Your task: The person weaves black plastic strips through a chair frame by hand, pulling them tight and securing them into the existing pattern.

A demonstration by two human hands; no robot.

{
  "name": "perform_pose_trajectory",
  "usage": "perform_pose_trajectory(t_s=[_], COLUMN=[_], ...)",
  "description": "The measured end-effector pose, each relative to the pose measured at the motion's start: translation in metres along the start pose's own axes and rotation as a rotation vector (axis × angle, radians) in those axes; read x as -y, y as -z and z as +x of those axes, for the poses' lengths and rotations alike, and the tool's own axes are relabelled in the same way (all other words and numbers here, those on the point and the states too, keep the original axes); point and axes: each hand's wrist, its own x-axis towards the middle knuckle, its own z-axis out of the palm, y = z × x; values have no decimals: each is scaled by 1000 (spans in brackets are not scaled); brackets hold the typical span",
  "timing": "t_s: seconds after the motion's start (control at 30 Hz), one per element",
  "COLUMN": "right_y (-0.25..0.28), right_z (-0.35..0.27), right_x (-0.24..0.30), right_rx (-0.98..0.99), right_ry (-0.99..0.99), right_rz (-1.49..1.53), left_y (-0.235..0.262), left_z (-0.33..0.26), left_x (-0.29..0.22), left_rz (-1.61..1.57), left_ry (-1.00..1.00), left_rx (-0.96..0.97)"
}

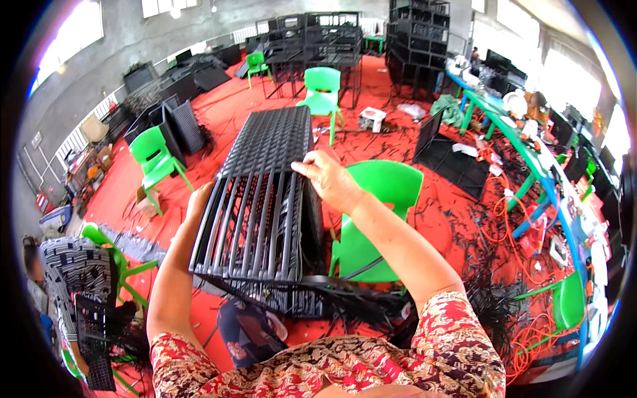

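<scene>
Wicker frame [262,167], black, between the two hands

Position: frame lies directly between the fingers of both hands, long side pointing away from the body. Close weave [272,138] covers the part beyond the right fingertips; nearer the body than those fingertips, bare slats [247,222] run lengthwise with gaps between.

Left hand [198,202]: against the frame's left side. Fingers bent, mostly hidden by that side; cannot tell how far open or how firm the hold.

Right hand [325,178]: at the frame's right edge, touching it where weave meets slats. Thumb and forefinger bent and drawn close together; cannot tell whether a strand sits between the tips.

Surroundings: green chair [361,247] just right of the right fingers and nearer the body, partly behind the forearm. Pale green chair [323,89] beyond the right fingers. Another green seat [151,151] left of the left fingers and farther off. Red floor [434,229] on both sides of the fingers. Black scraps [488,292] heaped to the right of the right fingers, toward the body. Green table [507,137] well to the right of the same fingers. Stacked black frames [325,43] far beyond both hands. Co-worker in a patterned sleeve [79,265], well left of the left fingers, beside a smaller black woven piece [96,338].
</scene>
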Motion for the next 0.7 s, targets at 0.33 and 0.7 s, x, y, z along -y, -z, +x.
perform_pose_trajectory(t_s=[0.33,0.7], right_y=[23,17], right_z=[3,15], right_x=[2,0], right_rx=[219,361], right_ry=[74,200], right_rz=[-339,-356], left_y=[-11,-22], left_z=[-5,-9], left_x=[-46,-34], left_rz=[1090,1007], left_ry=[-163,-274], left_rx=[-28,-188])
